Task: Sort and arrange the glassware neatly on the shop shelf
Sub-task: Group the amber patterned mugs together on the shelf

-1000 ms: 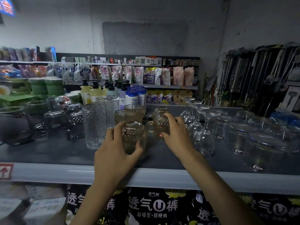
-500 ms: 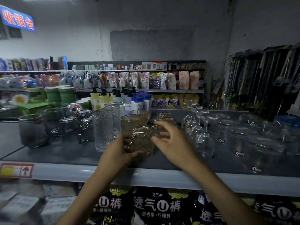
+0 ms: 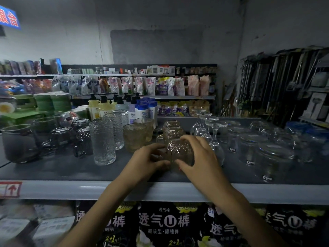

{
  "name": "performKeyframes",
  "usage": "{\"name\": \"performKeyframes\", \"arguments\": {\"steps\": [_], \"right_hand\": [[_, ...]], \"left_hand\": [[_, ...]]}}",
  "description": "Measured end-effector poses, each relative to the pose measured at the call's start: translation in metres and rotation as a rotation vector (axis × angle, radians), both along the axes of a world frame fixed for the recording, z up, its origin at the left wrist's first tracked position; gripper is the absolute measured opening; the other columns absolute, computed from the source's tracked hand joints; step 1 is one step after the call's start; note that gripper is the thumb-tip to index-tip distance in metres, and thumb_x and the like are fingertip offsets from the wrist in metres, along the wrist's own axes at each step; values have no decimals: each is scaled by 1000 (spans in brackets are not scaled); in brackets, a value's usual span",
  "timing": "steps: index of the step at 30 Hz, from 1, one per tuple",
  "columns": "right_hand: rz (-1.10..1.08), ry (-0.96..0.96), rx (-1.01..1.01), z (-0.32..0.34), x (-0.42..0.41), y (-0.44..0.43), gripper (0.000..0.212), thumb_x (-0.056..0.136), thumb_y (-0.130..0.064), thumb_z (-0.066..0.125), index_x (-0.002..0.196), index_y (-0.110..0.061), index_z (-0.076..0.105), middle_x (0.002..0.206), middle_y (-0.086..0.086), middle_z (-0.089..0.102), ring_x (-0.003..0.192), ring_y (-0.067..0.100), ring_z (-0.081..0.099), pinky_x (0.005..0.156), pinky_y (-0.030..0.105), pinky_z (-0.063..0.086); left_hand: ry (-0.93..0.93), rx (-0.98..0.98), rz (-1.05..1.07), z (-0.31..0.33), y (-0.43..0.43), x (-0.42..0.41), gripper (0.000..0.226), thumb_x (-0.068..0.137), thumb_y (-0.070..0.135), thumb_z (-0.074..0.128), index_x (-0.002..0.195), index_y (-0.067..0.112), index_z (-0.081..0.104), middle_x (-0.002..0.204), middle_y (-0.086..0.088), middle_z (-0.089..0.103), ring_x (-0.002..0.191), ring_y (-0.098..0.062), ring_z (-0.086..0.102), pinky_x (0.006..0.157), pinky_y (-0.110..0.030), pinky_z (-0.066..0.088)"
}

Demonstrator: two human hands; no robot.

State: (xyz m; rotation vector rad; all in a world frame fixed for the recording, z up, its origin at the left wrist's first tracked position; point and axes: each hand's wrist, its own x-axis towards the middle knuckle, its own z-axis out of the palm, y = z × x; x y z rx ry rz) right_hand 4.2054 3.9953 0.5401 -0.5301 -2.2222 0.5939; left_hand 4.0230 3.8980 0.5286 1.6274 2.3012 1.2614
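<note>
While the left hand [image 3: 147, 161] and right hand [image 3: 199, 157] cup an amber patterned mug [image 3: 179, 152] on the shelf [image 3: 160, 190], just left of the upturned wine glasses [image 3: 213, 138], placing seems underway; next, it needs aligning with its matching mugs [image 3: 171, 131].

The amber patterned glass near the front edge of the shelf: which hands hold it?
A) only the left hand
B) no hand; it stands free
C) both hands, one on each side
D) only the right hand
C: the left hand and the right hand both curl round the amber patterned glass, one on each side.
</note>
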Motion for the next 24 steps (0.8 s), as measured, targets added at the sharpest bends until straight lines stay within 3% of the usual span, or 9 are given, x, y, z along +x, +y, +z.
{"name": "performKeyframes", "arguments": {"steps": [5, 8, 11, 15, 21, 24], "right_hand": [[-19, 4, -17, -6, -6, 4, 64, 86, -22, 81, 138, -41, 49, 138, -12, 47, 117, 5, 48, 94, 14, 39], [-39, 33, -18, -10, -14, 8, 64, 86, -21, 82, 136, -41, 49, 133, -11, 52, 115, 8, 53, 94, 24, 49], [-57, 64, -43, -15, -21, 13, 68, 84, -20, 83, 139, -37, 47, 134, -9, 51, 115, 14, 58, 98, 37, 55], [-55, 96, -57, -20, -27, 21, 68, 83, -21, 84, 139, -36, 47, 136, -6, 51, 117, 17, 59, 96, 40, 57], [-58, 121, -53, -25, -30, 24, 71, 84, -28, 84, 143, -35, 45, 140, -7, 50, 124, 17, 57, 100, 40, 55], [-8, 142, -84, -25, -28, 25, 67, 93, -30, 73, 151, -32, 41, 149, -7, 44, 133, 15, 50, 109, 41, 49]], "left_hand": [[-3, 61, 133, -7, 4, -9, 28, 81, 29, 87, 106, 27, 76, 84, 9, 75, 75, -1, 71, 77, -29, 60], [-14, 70, 146, -6, 7, -11, 28, 79, 34, 88, 103, 26, 76, 78, 8, 75, 73, -2, 71, 76, -31, 60], [-69, 55, 126, -7, 8, -13, 46, 74, 37, 91, 113, 25, 71, 85, 8, 75, 81, -6, 72, 82, -34, 61], [-94, 62, 111, -6, 7, -9, 64, 68, 48, 92, 122, 24, 68, 94, 5, 74, 86, -8, 72, 86, -33, 60], [-81, 61, 96, -3, 8, -2, 64, 75, 59, 83, 126, 26, 65, 104, 5, 72, 91, -2, 66, 77, -19, 53], [-91, 94, 111, -7, 8, -3, 60, 77, 59, 81, 125, 27, 67, 102, 6, 73, 91, -3, 67, 82, -24, 56]]}}
